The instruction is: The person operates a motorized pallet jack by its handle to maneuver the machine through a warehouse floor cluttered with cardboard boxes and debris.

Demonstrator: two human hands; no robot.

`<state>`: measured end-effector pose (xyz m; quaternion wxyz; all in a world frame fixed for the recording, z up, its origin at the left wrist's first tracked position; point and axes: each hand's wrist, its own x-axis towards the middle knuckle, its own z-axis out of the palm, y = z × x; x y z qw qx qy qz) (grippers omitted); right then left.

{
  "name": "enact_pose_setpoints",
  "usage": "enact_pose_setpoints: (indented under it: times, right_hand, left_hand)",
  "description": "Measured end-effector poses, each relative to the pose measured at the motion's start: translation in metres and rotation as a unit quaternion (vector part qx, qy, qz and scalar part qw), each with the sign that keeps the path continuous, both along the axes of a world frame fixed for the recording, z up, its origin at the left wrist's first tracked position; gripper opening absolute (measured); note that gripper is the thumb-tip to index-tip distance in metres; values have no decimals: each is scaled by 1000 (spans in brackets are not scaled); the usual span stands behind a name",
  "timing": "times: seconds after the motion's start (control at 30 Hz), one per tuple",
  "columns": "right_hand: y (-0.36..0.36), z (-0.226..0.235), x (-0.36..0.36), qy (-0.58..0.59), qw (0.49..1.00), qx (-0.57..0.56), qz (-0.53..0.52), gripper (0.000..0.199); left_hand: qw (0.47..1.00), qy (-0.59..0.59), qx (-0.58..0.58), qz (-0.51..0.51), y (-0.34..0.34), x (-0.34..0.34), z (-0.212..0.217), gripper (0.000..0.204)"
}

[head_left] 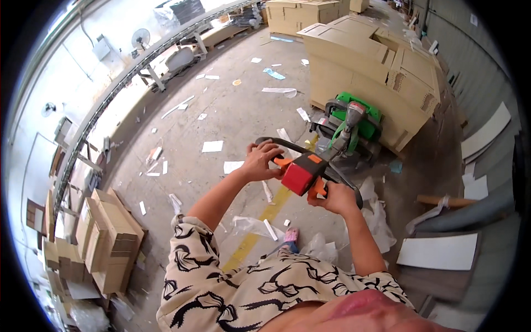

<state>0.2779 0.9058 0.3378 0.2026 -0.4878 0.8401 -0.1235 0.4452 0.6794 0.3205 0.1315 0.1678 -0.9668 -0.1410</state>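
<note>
Both my hands are on the tiller handle (303,170) of a pallet jack, whose black control head has a red end and orange levers. My left hand (261,161) is closed round the left loop of the handle, fingers near an orange lever. On the other side my right hand (335,198) wraps the right grip, by the second orange lever. A grey shaft runs forward from the handle to the green and black body of the pallet jack (362,119). Right behind that body stands a large stack of flat brown cardboard (359,72); the forks are hidden.
Paper scraps (212,146) and plastic film (379,221) litter the concrete floor, crossed by a yellow line (243,249). A roller conveyor (138,65) runs along the left, with stacked cartons (113,240) nearer me. White boards (437,252) and a grey roll (470,213) lie by the right wall.
</note>
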Motion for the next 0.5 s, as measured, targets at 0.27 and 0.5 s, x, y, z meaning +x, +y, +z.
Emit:
enact_pose_setpoints:
  times: [0.27,0.5]
  right_hand:
    - [37,-16,118,-2,1000,12,-6,62]
    - [66,-20,214,-26,999,-14,-37,62]
  left_hand:
    - [990,-100,-22,-96,7,101,15,51]
    - [982,-71,-23,-174,13,178,-5,46]
